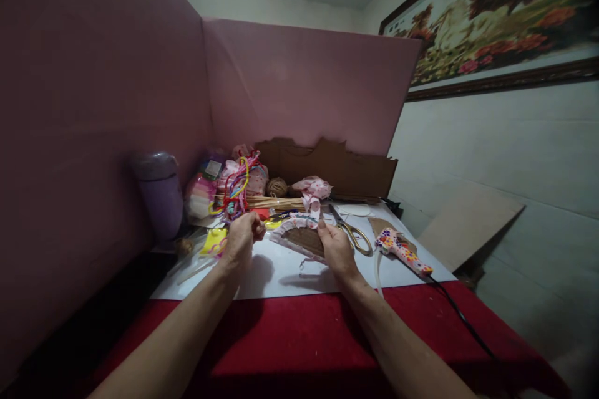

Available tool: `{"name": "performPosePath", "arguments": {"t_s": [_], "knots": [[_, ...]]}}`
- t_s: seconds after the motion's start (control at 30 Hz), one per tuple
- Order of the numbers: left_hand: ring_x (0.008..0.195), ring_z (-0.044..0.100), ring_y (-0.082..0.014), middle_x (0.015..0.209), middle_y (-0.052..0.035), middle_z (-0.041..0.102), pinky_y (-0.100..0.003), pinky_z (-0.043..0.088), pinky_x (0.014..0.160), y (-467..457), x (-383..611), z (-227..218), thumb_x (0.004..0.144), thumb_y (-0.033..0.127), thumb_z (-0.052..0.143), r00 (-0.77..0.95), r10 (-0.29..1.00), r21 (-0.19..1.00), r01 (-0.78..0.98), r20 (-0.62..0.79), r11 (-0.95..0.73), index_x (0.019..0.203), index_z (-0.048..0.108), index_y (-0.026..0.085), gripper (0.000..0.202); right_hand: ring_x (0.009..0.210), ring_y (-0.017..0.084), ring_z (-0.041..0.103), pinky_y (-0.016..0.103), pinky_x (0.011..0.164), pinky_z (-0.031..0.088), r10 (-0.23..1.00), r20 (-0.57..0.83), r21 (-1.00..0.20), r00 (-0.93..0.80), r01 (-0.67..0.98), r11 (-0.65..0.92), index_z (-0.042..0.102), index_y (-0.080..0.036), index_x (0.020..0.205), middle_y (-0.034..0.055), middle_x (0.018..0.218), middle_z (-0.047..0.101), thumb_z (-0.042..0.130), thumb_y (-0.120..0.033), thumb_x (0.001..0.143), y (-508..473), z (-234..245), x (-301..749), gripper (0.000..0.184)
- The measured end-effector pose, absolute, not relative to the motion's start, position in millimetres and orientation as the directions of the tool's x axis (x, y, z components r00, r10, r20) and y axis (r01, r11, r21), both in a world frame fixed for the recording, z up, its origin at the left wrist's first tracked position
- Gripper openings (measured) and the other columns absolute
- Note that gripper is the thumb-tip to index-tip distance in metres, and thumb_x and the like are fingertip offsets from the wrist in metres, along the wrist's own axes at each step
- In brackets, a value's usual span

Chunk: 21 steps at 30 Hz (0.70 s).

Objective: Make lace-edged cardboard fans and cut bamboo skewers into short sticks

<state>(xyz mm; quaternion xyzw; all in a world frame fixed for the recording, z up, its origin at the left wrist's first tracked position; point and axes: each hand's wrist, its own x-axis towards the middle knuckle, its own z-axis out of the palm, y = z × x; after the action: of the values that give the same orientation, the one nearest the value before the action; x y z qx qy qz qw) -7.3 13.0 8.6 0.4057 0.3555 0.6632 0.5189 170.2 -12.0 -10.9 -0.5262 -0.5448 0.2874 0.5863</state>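
My right hand point(337, 249) grips the right end of a half-round piece of brown cardboard point(299, 242) whose curved edge is wrapped in pale, patterned fabric. The piece is held above the white sheet point(196, 280). To its left, my left hand point(246, 238) is closed with the fingers curled, apart from the cardboard. Whatever its fingertips hold, if anything, is too small to make out. Gold-handled scissors point(358, 240) lie just right of my right hand. Farther right rests a flower-patterned glue gun point(402, 252) with its black cord.
Behind my hands are thin wooden sticks point(276, 202), a ball of twine point(277, 187), pink fabric point(314, 188) and colourful pipe cleaners point(238, 187). A torn cardboard sheet point(322, 168) leans at the back. A purple container point(161, 199) stands left. Red cloth point(290, 336) covers the front.
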Motion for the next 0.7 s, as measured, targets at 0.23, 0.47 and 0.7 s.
{"name": "performPosePath", "arguments": {"t_s": [0.23, 0.47, 0.7], "knots": [[0.033, 0.031, -0.0049, 0.037, 0.0068, 0.036, -0.018, 0.023, 0.036, 11.4, -5.6, 3.4, 0.073, 0.034, 0.056, -0.106, 0.984, 0.925, -0.34, 0.144, -0.172, 0.053, 0.045, 0.017, 0.029, 0.061, 0.018, 0.052, 0.025, 0.051, 0.037, 0.898, 0.364, -0.916, 0.247, 0.268, 0.298, 0.058, -0.016, 0.065, 0.0042, 0.059, 0.058, 0.04, -0.065, 0.075, -10.1, -11.6, 172.6, 0.053], [0.044, 0.042, -0.0065, 0.051, 0.002, 0.054, -0.02, 0.032, 0.045, 10.7, -7.3, 0.9, 0.06, 0.03, 0.07, -0.107, 0.946, 0.92, -0.221, 0.307, -0.324, 0.061, 0.058, 0.013, 0.021, 0.057, 0.017, 0.049, 0.025, 0.049, 0.034, 0.894, 0.376, -0.902, 0.243, 0.319, 0.292, 0.058, -0.016, 0.063, 0.0025, 0.056, 0.055, 0.039, -0.065, 0.075, -13.1, -10.3, 170.0, 0.054], [0.036, 0.029, -0.0053, 0.038, 0.0067, 0.033, -0.02, 0.022, 0.038, 12.6, -5.3, 6.3, 0.068, 0.019, 0.048, -0.168, 0.942, 0.918, -0.228, 0.292, -0.325, 0.045, 0.037, 0.018, 0.026, 0.054, 0.015, 0.042, 0.025, 0.05, 0.029, 0.846, 0.425, -0.865, 0.323, 0.419, 0.275, 0.05, -0.019, 0.055, 0.0007, 0.053, 0.05, 0.037, -0.059, 0.079, -9.7, -13.3, 172.5, 0.048]]}}
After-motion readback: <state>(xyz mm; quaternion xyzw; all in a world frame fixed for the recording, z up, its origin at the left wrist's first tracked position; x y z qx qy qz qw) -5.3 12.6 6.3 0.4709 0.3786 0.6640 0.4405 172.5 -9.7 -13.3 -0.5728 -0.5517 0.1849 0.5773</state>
